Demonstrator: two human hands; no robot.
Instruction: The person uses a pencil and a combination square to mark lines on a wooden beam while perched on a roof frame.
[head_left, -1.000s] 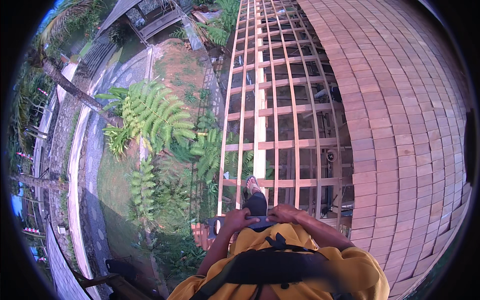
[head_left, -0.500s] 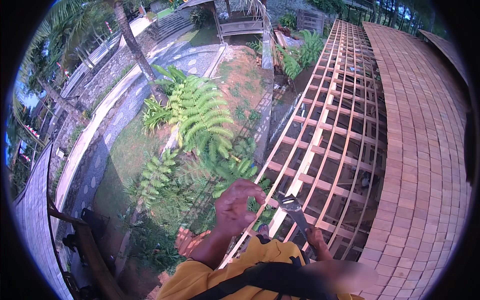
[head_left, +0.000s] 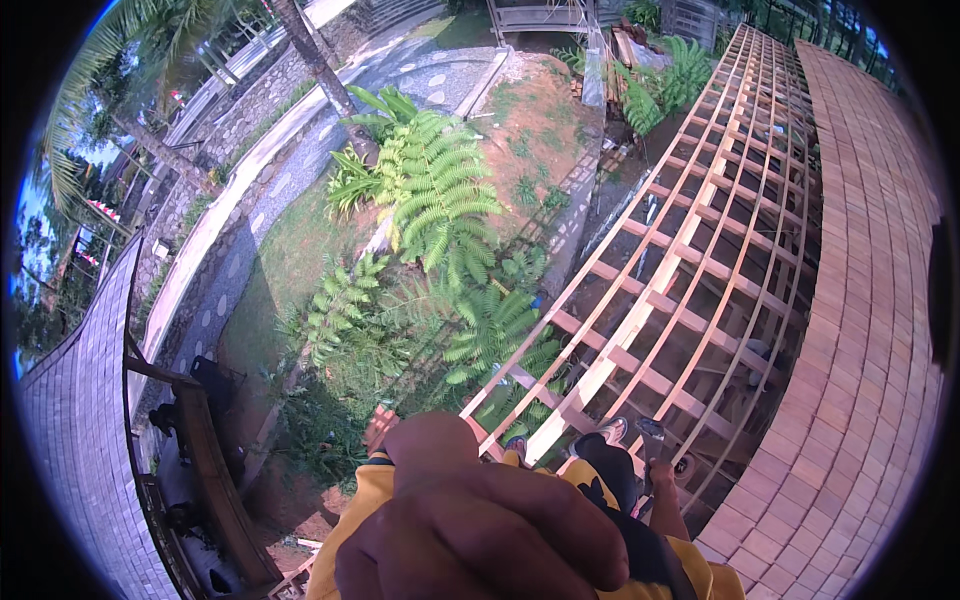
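My left hand [head_left: 480,530] is raised close in front of me and fills the lower middle. Its fingers are curled together, and what lies inside them, if anything, is hidden. Lower right, my right hand [head_left: 660,474] is closed around the handle of a hammer [head_left: 650,428], its metal head pointing up and away from me. A small round thing [head_left: 684,466] shows right beside that hand; its kind is unclear. Below both hands runs a roof frame [head_left: 632,322] of pale wooden battens over crossing rafters.
My sandalled foot [head_left: 614,430] rests on the frame, with gaps between battens open to the ground below. Wooden shingles [head_left: 850,300] cover the roof slope at right. Ferns [head_left: 440,200] and a stone-set path [head_left: 270,195] lie below left. Another shingled roof [head_left: 85,400] stands far left.
My left hand has come up and nearer, from beside the battens to the lower middle. My right hand and hammer sit further right, the hammer looking shorter. The scene has shifted right.
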